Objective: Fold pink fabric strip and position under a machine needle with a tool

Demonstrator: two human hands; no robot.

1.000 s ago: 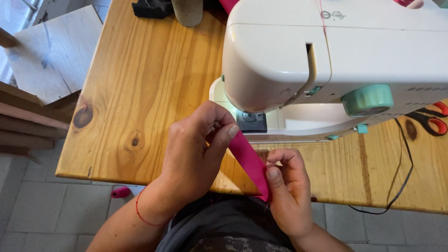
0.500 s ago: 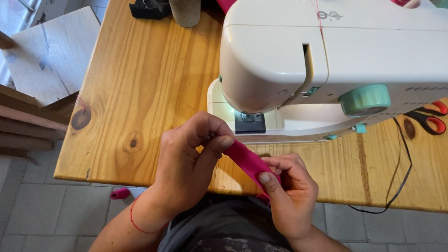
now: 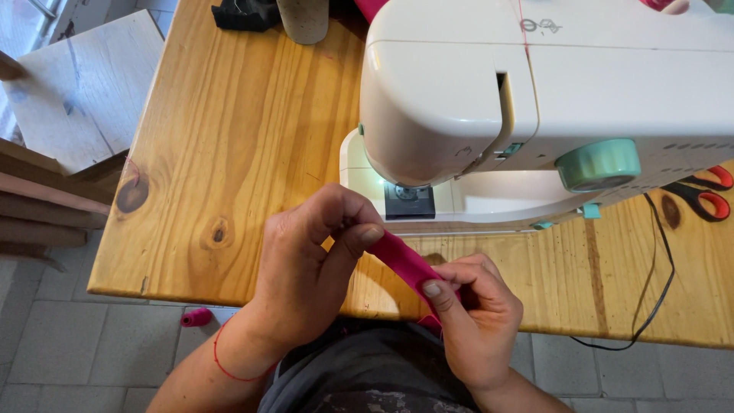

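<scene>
A narrow pink fabric strip (image 3: 404,261) stretches between my two hands just in front of the white sewing machine (image 3: 550,99). My left hand (image 3: 313,268) pinches the strip's upper end with thumb and fingers, close to the machine's needle plate (image 3: 409,200). My right hand (image 3: 474,321) grips the lower end at the table's front edge, thumb on top. The strip's lower part is hidden behind my right hand.
The wooden table (image 3: 229,138) carries red-handled scissors (image 3: 703,195) at the right, a black cable (image 3: 661,275), a cardboard thread cone (image 3: 304,19) and a black object (image 3: 245,14) at the back. A pink spool (image 3: 196,317) lies on the tiled floor.
Both hands have shifted slightly with the pink strip; my left fingers have closed tighter on its upper end near the needle plate, and the strip lies flatter.
</scene>
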